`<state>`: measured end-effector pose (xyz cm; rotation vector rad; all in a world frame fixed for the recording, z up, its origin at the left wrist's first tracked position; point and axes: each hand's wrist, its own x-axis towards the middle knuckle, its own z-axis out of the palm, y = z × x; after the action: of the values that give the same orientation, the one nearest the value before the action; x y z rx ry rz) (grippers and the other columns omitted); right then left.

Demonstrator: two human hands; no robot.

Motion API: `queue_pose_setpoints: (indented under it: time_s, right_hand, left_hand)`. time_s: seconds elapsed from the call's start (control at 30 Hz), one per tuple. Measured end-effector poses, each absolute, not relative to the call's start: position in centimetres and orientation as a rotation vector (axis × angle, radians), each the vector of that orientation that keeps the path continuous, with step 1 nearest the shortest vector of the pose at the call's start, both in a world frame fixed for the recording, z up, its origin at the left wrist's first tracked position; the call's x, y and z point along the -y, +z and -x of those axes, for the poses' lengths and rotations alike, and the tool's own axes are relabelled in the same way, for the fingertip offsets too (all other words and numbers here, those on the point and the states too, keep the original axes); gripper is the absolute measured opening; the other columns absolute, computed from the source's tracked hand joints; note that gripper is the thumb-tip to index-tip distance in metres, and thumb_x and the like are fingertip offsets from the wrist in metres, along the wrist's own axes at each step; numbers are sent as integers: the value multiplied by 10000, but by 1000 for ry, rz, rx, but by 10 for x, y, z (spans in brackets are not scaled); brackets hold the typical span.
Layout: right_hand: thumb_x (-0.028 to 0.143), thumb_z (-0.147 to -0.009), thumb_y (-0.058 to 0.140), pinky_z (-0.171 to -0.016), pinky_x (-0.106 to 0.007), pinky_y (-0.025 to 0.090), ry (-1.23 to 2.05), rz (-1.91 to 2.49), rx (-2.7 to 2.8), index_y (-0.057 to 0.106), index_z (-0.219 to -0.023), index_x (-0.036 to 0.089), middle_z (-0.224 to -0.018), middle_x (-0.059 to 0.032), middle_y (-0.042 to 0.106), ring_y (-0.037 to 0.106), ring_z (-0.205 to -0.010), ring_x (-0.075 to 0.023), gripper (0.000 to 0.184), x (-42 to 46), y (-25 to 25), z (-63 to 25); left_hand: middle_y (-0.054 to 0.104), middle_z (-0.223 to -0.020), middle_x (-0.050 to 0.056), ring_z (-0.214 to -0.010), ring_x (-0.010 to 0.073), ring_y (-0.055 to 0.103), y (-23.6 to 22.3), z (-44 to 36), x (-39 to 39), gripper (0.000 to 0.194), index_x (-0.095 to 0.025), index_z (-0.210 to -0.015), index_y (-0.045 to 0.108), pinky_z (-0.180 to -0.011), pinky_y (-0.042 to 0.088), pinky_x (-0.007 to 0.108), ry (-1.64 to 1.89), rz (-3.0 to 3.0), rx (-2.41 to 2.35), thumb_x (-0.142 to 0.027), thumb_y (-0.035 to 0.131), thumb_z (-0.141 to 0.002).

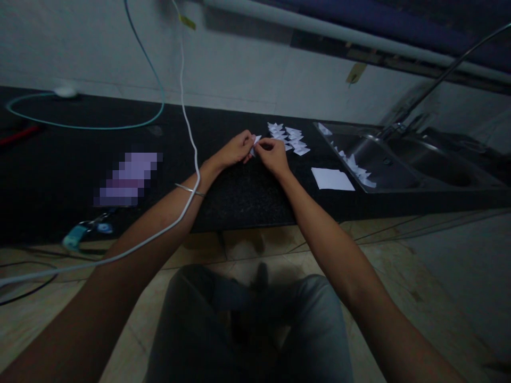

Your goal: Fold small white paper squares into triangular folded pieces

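Observation:
Between my two hands is a small folded piece of white paper (256,141). My left hand (236,148) is closed on its left side, and my right hand (272,153) pinches its right edge between thumb and finger. Just behind my right hand, several folded white paper pieces (295,139) with pointed tips lie in two rows on the black countertop (247,197). A stack of flat white paper (332,179) lies to the right of my right hand. More folded paper pieces (356,169) rest along the sink's left rim.
A steel double sink (379,159) with a tap (397,127) is at the right. A white cable (184,101) hangs down across my left forearm. A blurred-out flat object (130,178) and a teal key fob (74,236) lie at the left, below a looped teal cable (99,127).

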<state>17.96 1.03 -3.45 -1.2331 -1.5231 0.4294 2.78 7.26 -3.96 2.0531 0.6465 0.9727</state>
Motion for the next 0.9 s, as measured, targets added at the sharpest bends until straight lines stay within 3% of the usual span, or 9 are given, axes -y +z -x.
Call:
queue_pose_setpoints:
  time_s: [0.23, 0.4, 0.63, 0.9]
  right_hand:
    - [350, -879, 642, -734, -335, 533, 557, 1183, 1486, 597, -704, 216, -719, -9, 611, 589, -740, -165, 225, -17, -36, -181]
    - [355, -834, 662, -685, -323, 536, 585, 1214, 1474, 640, -696, 211, -704, -11, 621, 576, -726, -162, 200, -11, -34, -180]
    - [331, -793, 702, -713, -354, 546, 613, 1244, 1381, 697, -697, 198, -681, -14, 647, 611, -725, -176, 164, -9, -34, -181]
    - [321, -832, 699, -753, -340, 542, 682, 1184, 1364, 671, -728, 201, -742, -13, 655, 622, -793, -169, 161, -10, -30, -179]
  left_hand:
    - [476, -643, 5, -626, 171, 599, -39, -31, -74, 524, -229, -892, 518, -594, 499, 309, 1053, -2067, -655, -735, 404, -965]
    - [484, -651, 12, -649, 181, 609, -41, -31, -75, 484, -220, -855, 515, -603, 499, 314, 1056, -2092, -719, -677, 427, -989]
    - [524, -648, 21, -683, 187, 605, -36, -30, -68, 384, -228, -853, 518, -606, 491, 296, 1111, -2102, -685, -581, 473, -999]
    - [535, -605, 23, -596, 176, 612, -33, -30, -66, 508, -215, -840, 579, -559, 490, 287, 1045, -2076, -745, -663, 406, -1003]
